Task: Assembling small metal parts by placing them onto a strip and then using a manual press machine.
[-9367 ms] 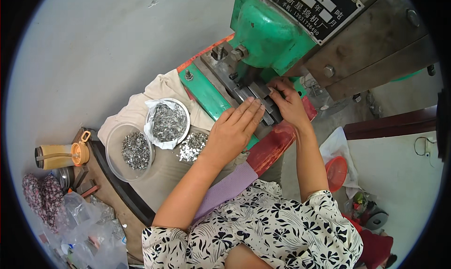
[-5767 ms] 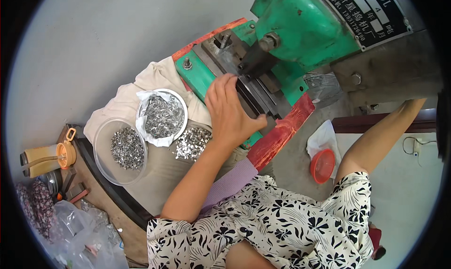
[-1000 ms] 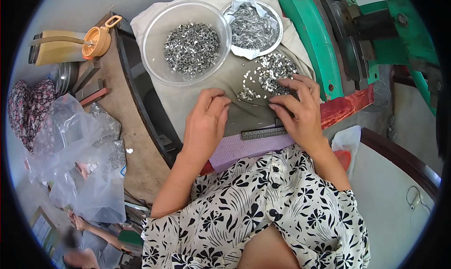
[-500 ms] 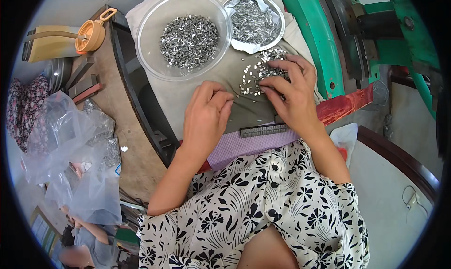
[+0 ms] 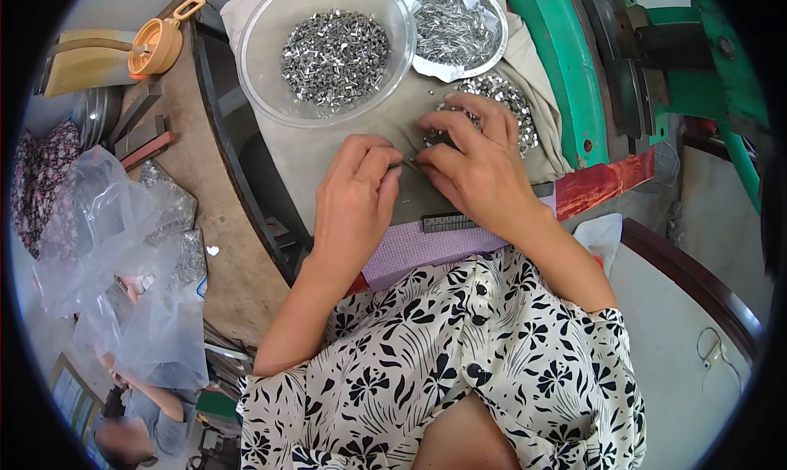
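Note:
My left hand (image 5: 354, 203) is closed, with thumb and index finger pinched together over the grey-brown cloth (image 5: 316, 160). Whatever sits between those fingertips is too small to make out. Close beside it, my right hand (image 5: 484, 171) has thumb and index finger brought together, a tiny piece seeming to show at their tips. Partly hidden behind the right hand lies a loose pile of small shiny metal pieces (image 5: 525, 113). A clear plastic tub (image 5: 254, 101) holds many short metal pieces. Next to it, a round dish (image 5: 502, 39) lined with white material holds slender metal pins (image 5: 451, 31).
A black ruler-like strip (image 5: 447, 222) lies on purple fabric (image 5: 402, 247) near my body. Green machinery (image 5: 553, 68) stands on the right. Plastic bags (image 5: 123, 240) and an orange lid (image 5: 160, 47) are on the left; another person (image 5: 152, 425) sits at lower left.
My right hand has moved left from the metal pile to beside my left hand, its fingertips now closer together. My left hand stays pinched. The view has shifted slightly.

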Motion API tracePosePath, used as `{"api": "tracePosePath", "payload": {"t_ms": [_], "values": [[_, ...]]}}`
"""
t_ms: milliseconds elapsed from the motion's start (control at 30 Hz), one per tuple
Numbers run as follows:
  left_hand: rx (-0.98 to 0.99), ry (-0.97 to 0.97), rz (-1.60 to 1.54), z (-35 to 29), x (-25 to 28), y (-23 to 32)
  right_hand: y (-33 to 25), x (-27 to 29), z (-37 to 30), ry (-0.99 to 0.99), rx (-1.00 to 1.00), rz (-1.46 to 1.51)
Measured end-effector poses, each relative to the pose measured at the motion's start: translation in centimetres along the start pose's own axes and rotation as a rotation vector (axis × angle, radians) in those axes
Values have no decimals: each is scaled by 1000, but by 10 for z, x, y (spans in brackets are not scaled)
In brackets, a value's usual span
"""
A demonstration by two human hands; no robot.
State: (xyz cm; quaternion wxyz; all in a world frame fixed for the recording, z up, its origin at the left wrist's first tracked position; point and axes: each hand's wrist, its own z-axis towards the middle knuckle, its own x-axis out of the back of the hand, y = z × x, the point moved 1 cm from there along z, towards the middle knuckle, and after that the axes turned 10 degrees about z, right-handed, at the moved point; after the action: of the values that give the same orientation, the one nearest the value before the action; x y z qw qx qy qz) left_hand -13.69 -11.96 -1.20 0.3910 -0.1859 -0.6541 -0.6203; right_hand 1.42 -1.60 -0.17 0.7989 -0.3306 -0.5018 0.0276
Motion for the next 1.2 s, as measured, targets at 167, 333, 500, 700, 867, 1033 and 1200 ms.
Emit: {"api": "tracePosePath", "payload": {"t_ms": [167, 333, 500, 700, 867, 1033, 1200], "values": [[-40, 5, 26, 6, -2, 2, -1, 0, -4, 17, -37, -13], [-38, 10, 30, 5, -3, 2, -4, 14, -17, 39, -97, 17], [-44, -28, 143, 14, -3, 9, -14, 22, -39, 16, -87, 39], [13, -63, 137, 20, -7, 9, -27, 9, -55, -57, -19, 4], [20, -46, 125, 19, -9, 7, -29, 10, -61, -86, -37, 23], [-28, -28, 144, 10, -3, 7, -6, 19, -46, 45, -139, 12], [-40, -32, 115, -9, 4, 6, 10, 19, -19, 80, -140, -44]]}}
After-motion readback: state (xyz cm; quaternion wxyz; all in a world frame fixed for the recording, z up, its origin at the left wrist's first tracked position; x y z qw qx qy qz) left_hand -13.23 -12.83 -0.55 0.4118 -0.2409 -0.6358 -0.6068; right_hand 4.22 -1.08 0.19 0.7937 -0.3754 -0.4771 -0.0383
